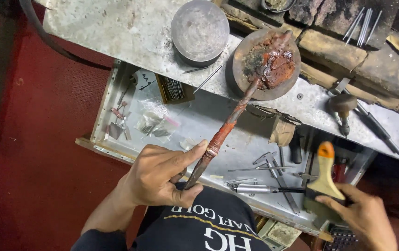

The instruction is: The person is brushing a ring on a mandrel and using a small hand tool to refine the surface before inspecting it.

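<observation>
My left hand [160, 176] grips the lower end of a long stick [229, 122] coated in reddish-orange wax. The stick slants up to the right, its far end resting in a round metal dish [240, 62] crusted with red and black residue. My right hand [360, 214] holds a brush with a pale wooden handle and orange tip [324, 174] at the lower right, over the edge of the open drawer. The two hands are well apart.
A metal-lined drawer [199, 118] holds small plastic bags, tweezers, files and a pen-like tool. On the bench above sit a round steel block [200, 30], a wooden-knobbed tool [342, 106], thin rods and bricks. Red floor lies at left.
</observation>
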